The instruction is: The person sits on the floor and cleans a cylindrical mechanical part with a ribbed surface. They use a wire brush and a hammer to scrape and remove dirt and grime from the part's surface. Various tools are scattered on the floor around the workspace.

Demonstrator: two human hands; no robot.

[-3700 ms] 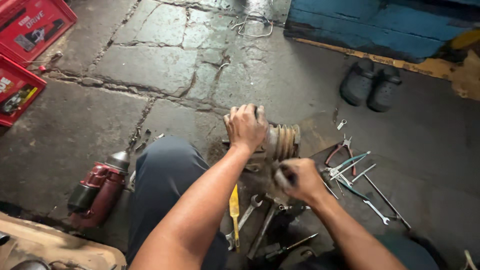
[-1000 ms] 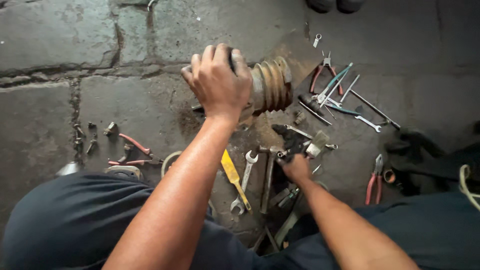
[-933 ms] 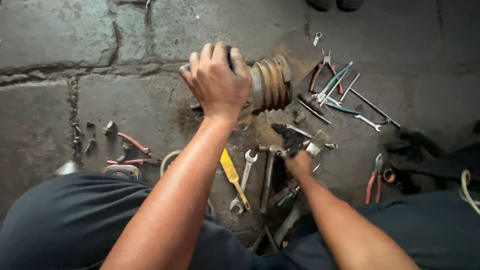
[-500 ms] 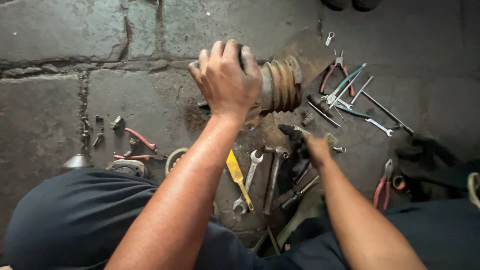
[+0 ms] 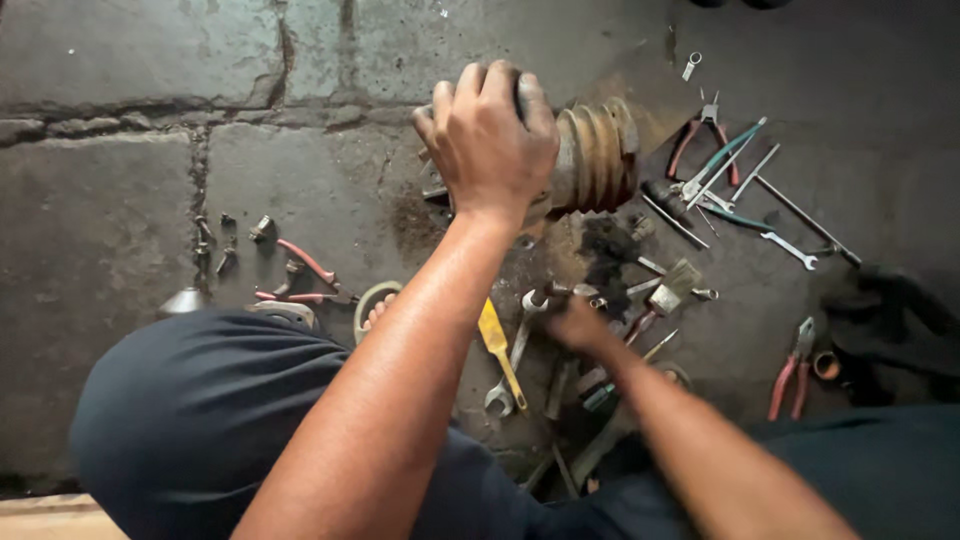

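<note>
My left hand (image 5: pixel 490 140) is clamped over the top of a rusty metal part with a grooved pulley (image 5: pixel 598 155) that lies on the stone floor. My right hand (image 5: pixel 575 325) is low among a heap of tools, fingers curled at a small metal piece (image 5: pixel 545 297) next to a spanner (image 5: pixel 508 372). Whether it grips anything is hidden by the fingers. A yellow-handled tool (image 5: pixel 497 345) lies just left of that hand, and a small brush (image 5: pixel 675 288) just right of it.
Pliers and wrenches (image 5: pixel 720 165) are scattered right of the pulley, with red pliers (image 5: pixel 793 368) and a dark cloth (image 5: pixel 900 320) farther right. Red-handled pliers (image 5: pixel 305 265), small bolts (image 5: pixel 225 250), a funnel (image 5: pixel 185 300) and a tape ring (image 5: pixel 375 300) lie left, by my knee.
My right hand has shifted a little left and down into the tool heap beside the spanner. My left hand has stayed on the pulley part.
</note>
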